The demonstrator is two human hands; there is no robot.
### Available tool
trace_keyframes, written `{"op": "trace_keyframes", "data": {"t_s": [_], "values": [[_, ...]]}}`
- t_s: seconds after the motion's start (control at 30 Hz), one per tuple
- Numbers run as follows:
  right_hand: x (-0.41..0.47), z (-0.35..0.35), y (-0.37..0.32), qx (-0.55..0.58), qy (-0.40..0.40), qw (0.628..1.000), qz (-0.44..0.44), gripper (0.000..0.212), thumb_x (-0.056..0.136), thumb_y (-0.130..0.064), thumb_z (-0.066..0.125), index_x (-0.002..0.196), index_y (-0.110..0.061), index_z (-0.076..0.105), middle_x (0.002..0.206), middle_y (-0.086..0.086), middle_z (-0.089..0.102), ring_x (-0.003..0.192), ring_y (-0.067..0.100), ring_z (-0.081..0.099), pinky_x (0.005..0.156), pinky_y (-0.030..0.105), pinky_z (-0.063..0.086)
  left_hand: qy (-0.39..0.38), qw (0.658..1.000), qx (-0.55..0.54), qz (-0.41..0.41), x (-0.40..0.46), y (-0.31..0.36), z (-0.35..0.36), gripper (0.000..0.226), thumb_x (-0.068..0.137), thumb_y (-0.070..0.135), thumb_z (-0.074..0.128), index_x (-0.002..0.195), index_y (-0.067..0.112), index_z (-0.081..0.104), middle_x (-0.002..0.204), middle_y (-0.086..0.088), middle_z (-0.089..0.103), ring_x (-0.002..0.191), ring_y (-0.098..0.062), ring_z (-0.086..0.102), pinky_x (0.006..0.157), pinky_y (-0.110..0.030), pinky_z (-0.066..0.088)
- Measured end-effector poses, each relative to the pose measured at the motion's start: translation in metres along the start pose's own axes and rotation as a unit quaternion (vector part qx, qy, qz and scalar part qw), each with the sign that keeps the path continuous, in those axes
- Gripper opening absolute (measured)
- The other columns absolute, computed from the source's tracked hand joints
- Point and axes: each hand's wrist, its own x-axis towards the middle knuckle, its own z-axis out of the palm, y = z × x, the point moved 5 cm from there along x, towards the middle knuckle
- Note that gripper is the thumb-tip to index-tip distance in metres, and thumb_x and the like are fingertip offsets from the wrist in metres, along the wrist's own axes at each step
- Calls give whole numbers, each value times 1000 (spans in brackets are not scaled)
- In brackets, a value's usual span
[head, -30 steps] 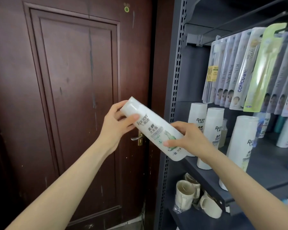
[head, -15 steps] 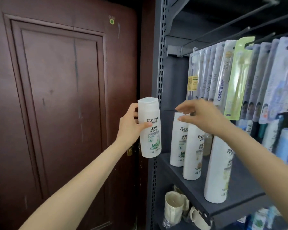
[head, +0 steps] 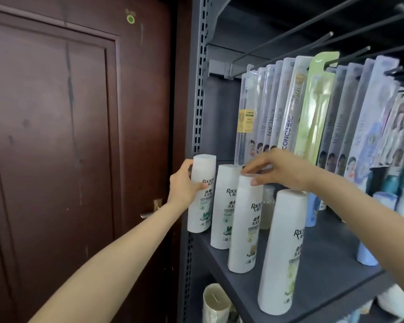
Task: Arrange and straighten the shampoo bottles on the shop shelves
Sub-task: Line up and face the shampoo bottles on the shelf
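Note:
My left hand point(head: 183, 184) grips a small white shampoo bottle point(head: 202, 201) upright at the far left end of the dark grey shelf point(head: 324, 259), its base at the shelf's corner. To its right, three taller white bottles stand in a row along the front edge: the second bottle point(head: 224, 210), the third bottle point(head: 244, 227), and the nearest bottle point(head: 282, 252). My right hand point(head: 278, 171) hovers over the third bottle, fingertips touching its cap.
Packaged toothbrushes point(head: 313, 108) hang from rods above the shelf. Blue and teal bottles point(head: 313, 210) stand further back and right. Cream mugs point(head: 214, 304) sit on the lower shelf. A brown door point(head: 68, 136) with a handle is left of the shelf upright point(head: 198, 89).
My left hand has carried the small bottle from mid-air beside the upright onto the shelf's left end. My right hand has lowered onto the third bottle's cap.

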Motion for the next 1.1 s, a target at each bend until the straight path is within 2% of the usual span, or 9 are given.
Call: {"op": "trace_keyframes", "data": {"t_s": [0.13,0.3,0.37,0.47,0.57,0.63,0.8,1.0,1.1], "values": [[4,3,5,14,0,1000,-10,28,81,-15,71,108,-24,70,110,-10,67,100,6,61,95,21,47,-11,1000,2,-12,7,-16,18,54,73,8,77,120,18,50,92,-2,60,82,-15,58,66,-23,43],[6,3,8,31,17,999,-20,25,80,-19,72,103,-28,72,104,-14,68,94,0,62,89,15,48,-45,999,-14,3,9,-29,20,62,77,8,74,130,23,45,98,0,59,85,-11,59,71,-24,49],[7,4,8,29,21,999,-20,25,79,-20,73,102,-28,72,105,-13,69,94,0,62,91,18,48,-70,997,-10,0,7,-37,19,69,77,5,73,134,25,40,96,2,59,87,-12,62,77,-28,52],[9,4,7,31,22,999,-21,24,79,-16,74,101,-26,72,108,-10,68,97,5,62,94,26,49,-96,995,-14,-10,2,-49,22,85,77,3,72,141,37,27,92,-1,62,85,-14,66,78,-30,53],[8,5,7,36,17,999,-25,27,79,-11,73,102,-24,72,112,-8,66,106,11,61,96,31,48,-98,995,-23,8,1,-50,27,95,80,4,70,145,45,14,88,0,63,81,-10,66,71,-22,53],[7,6,8,30,11,999,-21,30,79,-10,73,105,-24,71,112,-8,67,106,10,60,97,31,48,-103,994,-9,31,2,-48,33,97,80,5,70,146,46,10,87,1,62,80,-8,65,73,-21,52],[7,6,8,32,16,999,-10,31,79,-9,73,105,-25,71,110,-8,67,101,7,61,96,29,48,-103,993,-11,49,3,-48,43,93,82,7,68,147,42,10,87,9,60,86,-6,62,82,-24,49],[7,6,5,26,12,1000,5,29,78,-10,73,102,-27,71,109,-8,68,99,7,62,94,25,48,-97,993,29,58,7,-48,44,96,81,7,69,145,44,9,90,-7,62,85,-18,63,86,-35,53],[7,5,4,24,6,1000,12,26,78,-12,74,100,-26,72,106,-10,69,98,4,62,94,26,48,-82,994,41,63,7,-46,43,94,81,5,69,146,42,12,99,-5,62,90,-16,61,87,-35,52]]}}
